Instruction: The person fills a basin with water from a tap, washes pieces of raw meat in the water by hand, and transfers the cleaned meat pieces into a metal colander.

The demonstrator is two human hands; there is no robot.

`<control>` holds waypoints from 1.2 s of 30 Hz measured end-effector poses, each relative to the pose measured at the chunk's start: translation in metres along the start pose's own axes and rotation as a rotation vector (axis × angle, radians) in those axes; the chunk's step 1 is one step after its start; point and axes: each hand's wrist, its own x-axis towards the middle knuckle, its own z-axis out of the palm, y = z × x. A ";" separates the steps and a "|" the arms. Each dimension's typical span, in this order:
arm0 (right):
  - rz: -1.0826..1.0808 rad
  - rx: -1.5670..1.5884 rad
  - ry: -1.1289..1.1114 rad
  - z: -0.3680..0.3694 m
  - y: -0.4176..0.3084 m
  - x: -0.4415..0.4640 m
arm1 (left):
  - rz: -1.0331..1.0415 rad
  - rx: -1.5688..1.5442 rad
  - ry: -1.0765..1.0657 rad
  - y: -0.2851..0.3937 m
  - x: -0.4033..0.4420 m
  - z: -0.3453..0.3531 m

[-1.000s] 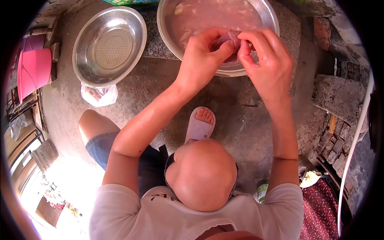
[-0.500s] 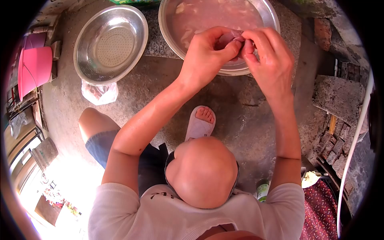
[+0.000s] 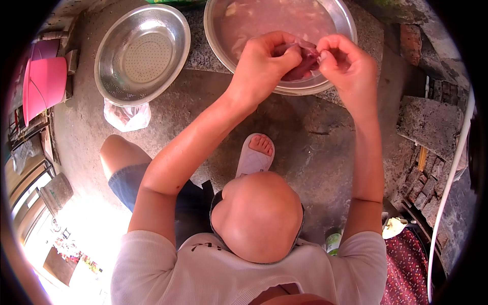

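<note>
Over the near rim of a metal basin (image 3: pixel 216 48), my left hand (image 3: pixel 264 63) is closed round a dark pink piece of meat (image 3: pixel 306 58). On the right side of that piece, my right hand (image 3: pixel 348 66) pinches its edge between thumb and fingers. Cloudy pinkish water with pale bits in it fills the basin. The lower part of the meat hangs below my left thumb, and my left fingers are partly hidden behind it.
A perforated metal colander (image 3: pixel 147 61) is at the upper left, with a clear plastic bag (image 3: pixel 127 117) below it. A pink bucket (image 3: pixel 46 89) stands at the far left. Bricks and a concrete block (image 3: pixel 429 124) lie at the right, beside a white pipe (image 3: pixel 450 188).
My right hand has shifted a little right, away from my left hand, and more of the meat shows between them. My left hand still holds it.
</note>
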 end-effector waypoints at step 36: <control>-0.093 -0.151 0.281 0.005 -0.007 -0.011 | -0.129 -0.323 0.024 -0.002 -0.005 -0.003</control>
